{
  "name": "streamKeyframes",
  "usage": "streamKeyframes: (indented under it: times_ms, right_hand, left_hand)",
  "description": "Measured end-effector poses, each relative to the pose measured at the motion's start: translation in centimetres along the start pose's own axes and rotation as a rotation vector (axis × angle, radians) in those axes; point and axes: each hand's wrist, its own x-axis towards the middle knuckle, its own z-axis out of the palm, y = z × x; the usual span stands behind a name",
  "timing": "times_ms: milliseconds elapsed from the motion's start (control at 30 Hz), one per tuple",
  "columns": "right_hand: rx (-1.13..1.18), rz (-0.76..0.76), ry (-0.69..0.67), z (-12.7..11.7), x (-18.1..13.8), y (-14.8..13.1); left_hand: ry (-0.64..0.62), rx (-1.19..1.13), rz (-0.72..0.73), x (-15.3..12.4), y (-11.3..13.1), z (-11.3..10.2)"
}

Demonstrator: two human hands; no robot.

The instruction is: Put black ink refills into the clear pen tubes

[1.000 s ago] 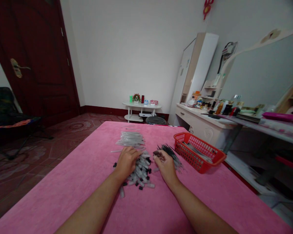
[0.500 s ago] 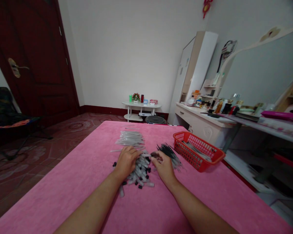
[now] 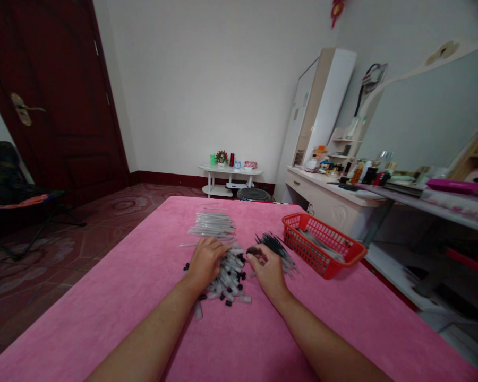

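My left hand (image 3: pixel 205 262) rests at the left edge of a heap of clear caps with black ends (image 3: pixel 228 277). Its fingers curl inward, and what they grip is hidden. On the other side of the heap, my right hand (image 3: pixel 268 266) has thumb and fingers closed in a pinch; whatever is in it is too small to name. Beyond the left hand lies a row of clear pen barrels (image 3: pixel 213 225). Thin dark-tipped refills (image 3: pixel 276 245) are fanned out just behind the right hand.
A red plastic basket (image 3: pixel 325 249) with several thin grey sticks inside stands at the right on the pink cloth (image 3: pixel 135 297). A few loose caps lie near the heap's front. Past the cloth's right edge are a dressing table (image 3: pixel 326 191) and a grey desk.
Both hands stay almost in place. My right hand's fingertips have drawn slightly away from the heap, to the right. The view has tilted a little.
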Motion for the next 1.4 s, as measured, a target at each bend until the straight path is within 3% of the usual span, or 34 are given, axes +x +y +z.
streamKeyframes:
  times_ms: [467, 700, 867, 1000, 1400]
  right_hand:
    - [-0.178, -0.131, -0.022, -0.23, -0.19, -0.17]
    - [-0.152, -0.051, -0.028, -0.12, -0.10, 0.49]
    - [-0.266, -0.002, -0.088, -0.32, -0.16, 0.40]
    - [-0.312, -0.048, -0.033, -0.45, -0.19, 0.07]
    - [-0.413, -0.123, -0.093, -0.64, -0.19, 0.16]
  left_hand:
    - [-0.035, 0.052, 0.037, 0.04, 0.29, -0.19]
    - [-0.030, 0.056, 0.053, -0.01, 0.43, -0.29]
    - [-0.014, 0.075, 0.040, -0.01, 0.65, -0.34]
    - [-0.009, 0.086, 0.026, -0.02, 0.52, -0.17]
    - [-0.016, 0.061, 0.017, -0.02, 0.52, -0.18]
